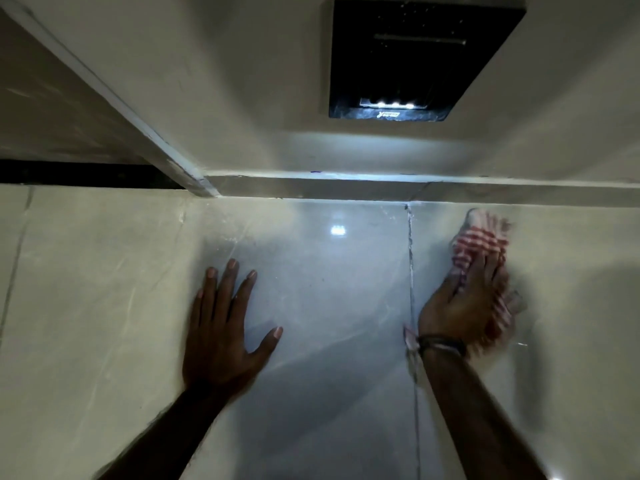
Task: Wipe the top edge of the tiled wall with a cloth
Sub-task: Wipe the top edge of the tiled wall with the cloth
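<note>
A glossy tiled wall [329, 306] fills the lower half of the head view, and its top edge [311, 199] runs across under a pale ledge. My right hand [457, 306] presses a red-and-white striped cloth [479, 244] flat on the tile, right of a vertical grout line [411, 265]. The cloth is blurred and its upper end reaches close to the top edge. My left hand [225, 327] lies flat on the tile with its fingers spread and nothing in it.
A black box [415, 57] with small white lights sits on the surface above the ledge [346, 187]. A white beam [114, 98] runs diagonally from the upper left to the ledge. A dark gap [86, 173] shows at the left above the tiles.
</note>
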